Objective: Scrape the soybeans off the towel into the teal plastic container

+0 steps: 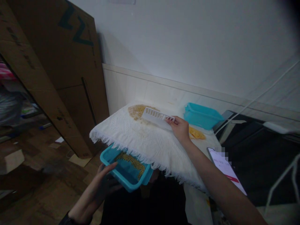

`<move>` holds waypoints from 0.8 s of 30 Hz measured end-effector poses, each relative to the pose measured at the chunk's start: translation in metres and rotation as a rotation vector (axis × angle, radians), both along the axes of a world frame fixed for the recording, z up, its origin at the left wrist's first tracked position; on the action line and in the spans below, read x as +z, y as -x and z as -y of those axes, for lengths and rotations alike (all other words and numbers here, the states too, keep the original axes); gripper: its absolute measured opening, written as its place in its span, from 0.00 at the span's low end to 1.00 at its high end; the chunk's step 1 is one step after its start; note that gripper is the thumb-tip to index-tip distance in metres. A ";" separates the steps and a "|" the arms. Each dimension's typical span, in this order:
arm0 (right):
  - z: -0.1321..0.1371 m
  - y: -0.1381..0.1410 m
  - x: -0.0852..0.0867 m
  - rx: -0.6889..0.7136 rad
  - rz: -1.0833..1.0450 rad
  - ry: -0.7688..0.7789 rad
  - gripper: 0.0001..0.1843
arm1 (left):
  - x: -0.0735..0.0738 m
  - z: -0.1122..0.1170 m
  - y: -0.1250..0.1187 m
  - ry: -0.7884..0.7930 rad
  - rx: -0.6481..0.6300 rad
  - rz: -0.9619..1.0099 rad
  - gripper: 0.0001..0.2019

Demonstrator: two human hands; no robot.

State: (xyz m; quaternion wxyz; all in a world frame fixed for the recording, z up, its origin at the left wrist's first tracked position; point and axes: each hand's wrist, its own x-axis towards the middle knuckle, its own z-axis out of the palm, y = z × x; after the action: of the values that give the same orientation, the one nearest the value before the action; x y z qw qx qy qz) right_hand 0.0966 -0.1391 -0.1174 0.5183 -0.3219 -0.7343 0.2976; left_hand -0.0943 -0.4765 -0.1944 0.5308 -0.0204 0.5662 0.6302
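Note:
My left hand grips the near left side of a blue plastic tub, its thumb over the rim. Round yellowish beans lie in a band along the tub's bottom. The tub sits just below the fringed edge of a white cloth, which hides part of its far rim. My right hand pinches one end of a long white slotted plastic piece held over the cloth. The piece's far end is at a pile of beans spread on the cloth; whether it touches them I cannot tell.
A second blue tub stands by the wall on the right, with a yellow cloth in front. A lit phone lies near my right forearm. Tall cardboard rises at left. A white cable runs at right.

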 end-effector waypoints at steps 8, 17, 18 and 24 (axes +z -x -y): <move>-0.020 0.036 0.003 0.166 -0.059 0.111 0.23 | 0.009 -0.003 -0.002 0.058 0.026 0.039 0.41; -0.054 0.046 0.002 0.163 0.022 0.133 0.18 | 0.007 -0.004 -0.003 0.054 0.014 0.043 0.45; -0.057 0.050 0.000 0.164 0.016 0.137 0.19 | 0.006 -0.004 -0.003 0.050 0.017 0.038 0.45; -0.060 0.062 -0.009 0.207 0.005 0.173 0.21 | 0.004 -0.001 -0.002 0.036 -0.002 0.046 0.45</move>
State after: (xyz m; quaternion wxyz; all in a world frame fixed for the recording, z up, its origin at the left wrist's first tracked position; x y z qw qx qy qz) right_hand 0.0348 -0.0788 -0.1261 0.4533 -0.2884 -0.7364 0.4111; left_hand -0.0924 -0.4754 -0.1903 0.5437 -0.0439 0.5651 0.6189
